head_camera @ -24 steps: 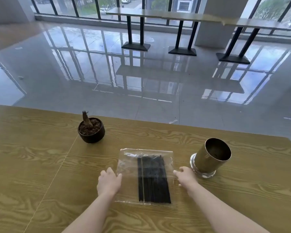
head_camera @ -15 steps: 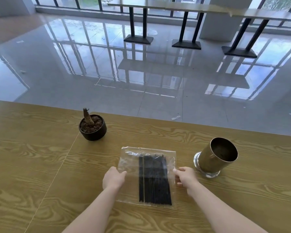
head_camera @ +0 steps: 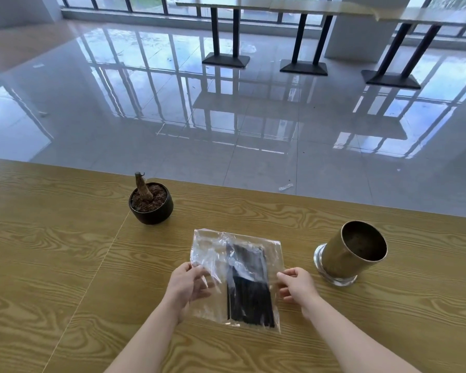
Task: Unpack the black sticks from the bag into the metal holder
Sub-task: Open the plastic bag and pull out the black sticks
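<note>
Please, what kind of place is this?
Probably a cafe or canteen hall: high pedestal tables along big windows, a glossy tiled floor, and a long wooden table in front.

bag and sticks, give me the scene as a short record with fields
surface: wooden table
bag: clear plastic bag, partly lifted, crinkled
sticks: black sticks all inside the bag
holder: metal holder, upright, right of the bag, no sticks visible inside
left hand: left hand pinching the bag's left edge
right hand: right hand pinching the bag's right edge
other: small potted plant behind the bag
</note>
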